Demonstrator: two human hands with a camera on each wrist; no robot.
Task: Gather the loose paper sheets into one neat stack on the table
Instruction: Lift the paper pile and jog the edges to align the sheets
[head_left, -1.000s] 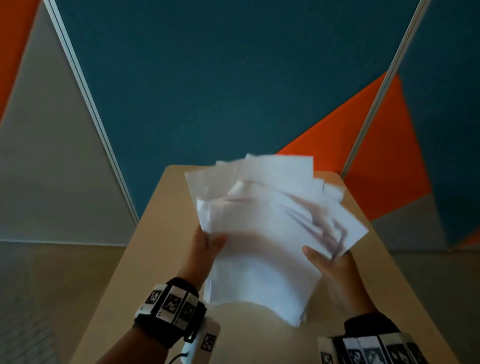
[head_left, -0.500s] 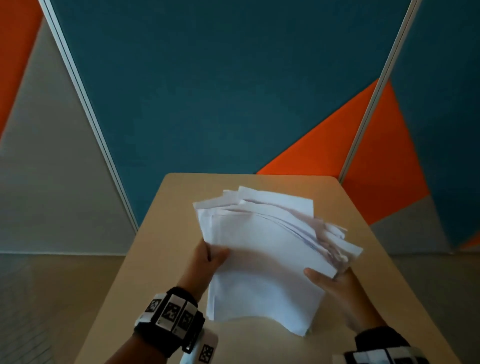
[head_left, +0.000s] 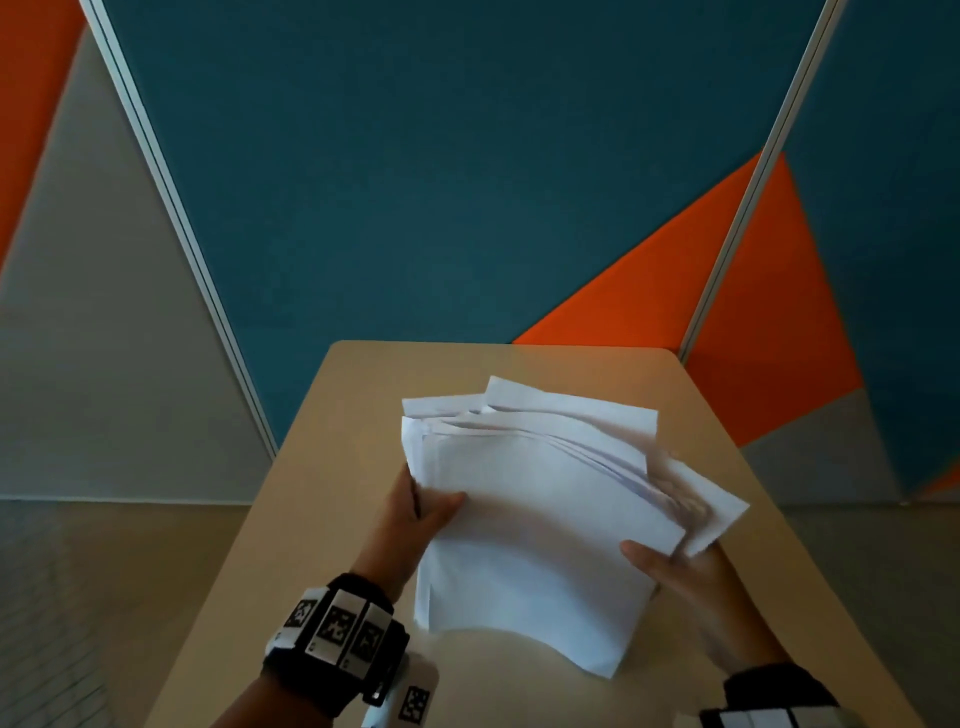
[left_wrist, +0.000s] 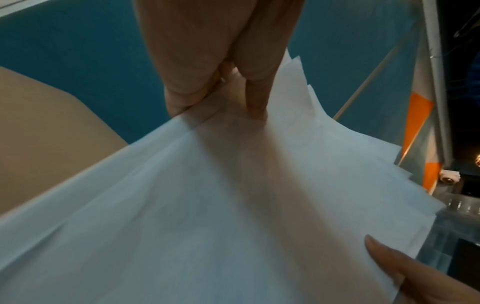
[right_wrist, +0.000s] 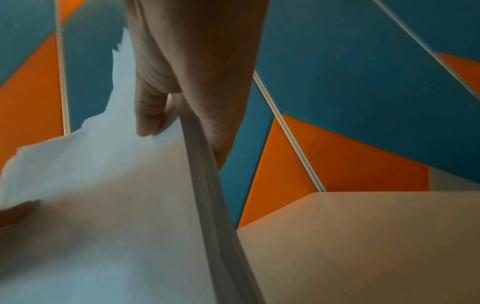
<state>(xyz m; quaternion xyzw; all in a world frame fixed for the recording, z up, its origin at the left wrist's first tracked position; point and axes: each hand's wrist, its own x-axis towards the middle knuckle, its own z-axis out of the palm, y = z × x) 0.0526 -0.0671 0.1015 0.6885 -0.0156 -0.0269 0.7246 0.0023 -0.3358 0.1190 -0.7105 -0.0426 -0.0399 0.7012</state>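
Observation:
A bundle of white paper sheets (head_left: 540, 514) is held over the beige table (head_left: 332, 467), its far edges fanned and uneven. My left hand (head_left: 415, 512) grips the bundle's left edge, thumb on top, fingers hidden beneath. My right hand (head_left: 675, 569) grips the right edge the same way. In the left wrist view the left hand (left_wrist: 215, 102) pinches the paper sheets (left_wrist: 233, 205). The right wrist view has the right hand (right_wrist: 179, 123) clamped on the edge of the paper sheets (right_wrist: 103, 205), thumb on the top sheet.
The table is narrow, with its far edge against a partition wall (head_left: 441, 182) of teal, orange and grey panels. Floor (head_left: 104, 597) lies to the left of the table. Beige tabletop (right_wrist: 363, 246) shows to the right of the bundle.
The bundle has come down from a raised, tilted position toward the table, and the fanned sheets have drawn closer together. Both hands keep their grip on its sides.

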